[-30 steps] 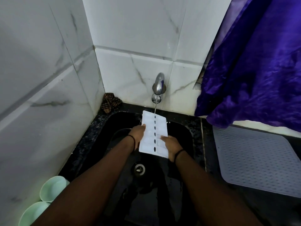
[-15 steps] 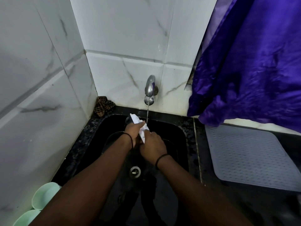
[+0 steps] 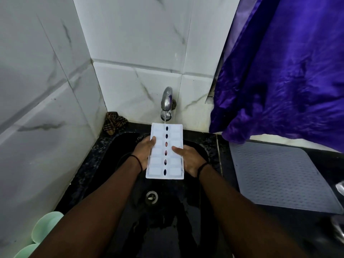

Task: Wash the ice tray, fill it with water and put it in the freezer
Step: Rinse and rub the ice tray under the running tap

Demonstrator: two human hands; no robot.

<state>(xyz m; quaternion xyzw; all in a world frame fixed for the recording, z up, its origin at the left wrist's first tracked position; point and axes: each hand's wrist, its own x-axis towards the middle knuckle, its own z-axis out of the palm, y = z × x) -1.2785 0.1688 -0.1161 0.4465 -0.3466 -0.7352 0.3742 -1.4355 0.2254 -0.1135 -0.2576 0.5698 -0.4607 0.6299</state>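
both forearms reach forward over the sink (image 3: pixel 111 146). the left hand (image 3: pixel 144 150) and right hand (image 3: pixel 188 157) clasp the long edges of the ice tray (image 3: pixel 164 151), held flat under the tap (image 3: pixel 167 101), thumbs on top.

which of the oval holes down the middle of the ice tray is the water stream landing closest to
The farthest hole, at the tap end of the ice tray. The stream from the tap falls just beside it; the other holes lie nearer the person.

white ice tray (image 3: pixel 164 151), flat, under running tap (image 3: pixel 166 101)
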